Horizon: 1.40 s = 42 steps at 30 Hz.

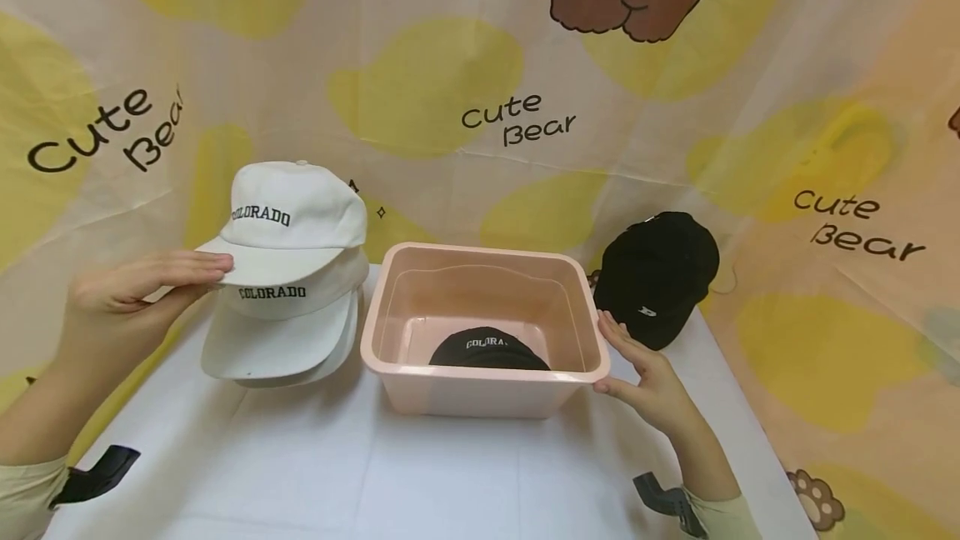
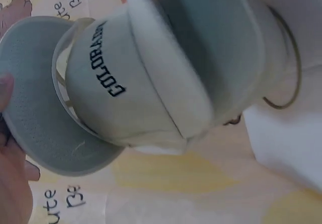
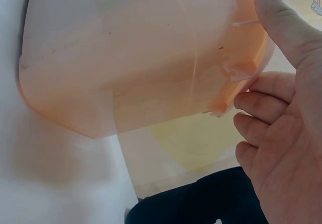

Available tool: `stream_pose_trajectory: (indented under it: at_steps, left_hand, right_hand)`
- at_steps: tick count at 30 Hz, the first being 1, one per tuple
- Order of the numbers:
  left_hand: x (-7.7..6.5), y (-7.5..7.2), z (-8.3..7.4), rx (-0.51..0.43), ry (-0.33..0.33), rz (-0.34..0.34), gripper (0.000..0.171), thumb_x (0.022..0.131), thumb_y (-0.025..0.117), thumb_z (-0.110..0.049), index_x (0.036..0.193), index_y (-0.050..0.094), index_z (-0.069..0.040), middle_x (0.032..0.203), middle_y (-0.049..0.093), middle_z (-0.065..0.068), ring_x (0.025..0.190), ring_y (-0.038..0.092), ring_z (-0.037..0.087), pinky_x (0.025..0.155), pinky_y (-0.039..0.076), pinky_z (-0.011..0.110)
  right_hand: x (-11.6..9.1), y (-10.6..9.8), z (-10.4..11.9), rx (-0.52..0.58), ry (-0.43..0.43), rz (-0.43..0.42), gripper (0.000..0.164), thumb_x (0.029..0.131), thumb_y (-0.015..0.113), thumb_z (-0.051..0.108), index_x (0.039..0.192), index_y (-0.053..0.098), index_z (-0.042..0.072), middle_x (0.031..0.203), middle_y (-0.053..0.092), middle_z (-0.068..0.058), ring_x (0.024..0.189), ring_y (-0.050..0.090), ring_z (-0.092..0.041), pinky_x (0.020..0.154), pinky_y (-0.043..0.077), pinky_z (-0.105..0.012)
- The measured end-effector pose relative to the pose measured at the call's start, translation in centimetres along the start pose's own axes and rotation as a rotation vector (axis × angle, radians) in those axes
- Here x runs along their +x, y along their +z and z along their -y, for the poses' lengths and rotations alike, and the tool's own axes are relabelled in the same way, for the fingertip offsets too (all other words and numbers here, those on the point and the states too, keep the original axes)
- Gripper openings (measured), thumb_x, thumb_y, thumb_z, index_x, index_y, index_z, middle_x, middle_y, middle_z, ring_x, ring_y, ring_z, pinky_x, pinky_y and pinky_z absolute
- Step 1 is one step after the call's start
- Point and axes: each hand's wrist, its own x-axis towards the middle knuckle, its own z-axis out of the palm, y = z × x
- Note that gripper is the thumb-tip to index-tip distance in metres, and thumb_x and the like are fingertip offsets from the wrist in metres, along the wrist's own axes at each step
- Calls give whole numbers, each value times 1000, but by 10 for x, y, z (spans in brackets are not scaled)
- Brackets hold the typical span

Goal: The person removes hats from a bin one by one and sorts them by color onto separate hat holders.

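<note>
My left hand [image 1: 142, 294] pinches the brim of the top white cap [image 1: 300, 202], lettered COLORADO, between thumb and fingers. Beneath it sit more white caps [image 1: 273, 344], stacked with their brims toward me. From the left wrist view, the underside of the held brim [image 2: 35, 98] shows, standing apart from the lettered crown [image 2: 115, 83] below. My right hand [image 1: 648, 377] grips the right front corner of a pink plastic bin [image 1: 480, 394], its thumb at the front and fingers along the side. Inside the bin lies a black cap [image 1: 487, 348], partly hidden by the front wall.
Behind the right hand, another black cap [image 1: 660, 273] rests near the table's right edge. A white cloth covers the table [image 1: 420, 473]. A printed curtain [image 1: 480, 48] with bears and lettering hangs close behind everything.
</note>
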Motion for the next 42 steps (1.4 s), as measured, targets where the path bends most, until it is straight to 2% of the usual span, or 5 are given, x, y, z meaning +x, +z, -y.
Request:
stream_pose_trajectory:
  at_steps: [12,19,26,35,42]
  left_hand:
    - [-15,-19,-2,67,-93,38,22,86,81,-1,86,73,20,98,77,21,108,73,16,98,54,18]
    - [-33,-14,-7,-74,-24,77,25,87,79,-1,85,71,23,99,76,26,109,73,22,101,54,22]
    - [-45,-11,-4,-134,-53,76,23,87,79,2,85,70,23,100,76,25,108,73,22,98,55,21]
    - [-63,-1,-2,-58,-24,84,28,88,80,-7,87,72,20,97,77,20,107,73,18,96,55,18]
    - [-77,-1,1,-136,-51,106,27,87,81,-3,88,71,21,99,77,22,107,73,19,99,54,20]
  right_hand:
    - [2,3,1,2,4,3,91,72,89,1,153,49,11,160,41,-14,150,29,-2,116,23,-11]
    - [2,4,4,-28,47,9,91,74,90,6,154,48,17,161,41,-9,149,28,-4,117,28,-50]
    - [1,3,2,0,11,-5,92,71,90,2,153,49,12,160,40,-16,149,29,0,116,23,-12]
    - [2,-1,3,-26,32,-9,92,72,90,5,153,49,15,161,40,-8,149,28,-5,113,23,-10]
    - [2,-1,3,-61,58,-2,91,74,90,9,154,48,18,161,40,-9,151,31,-33,119,31,-52]
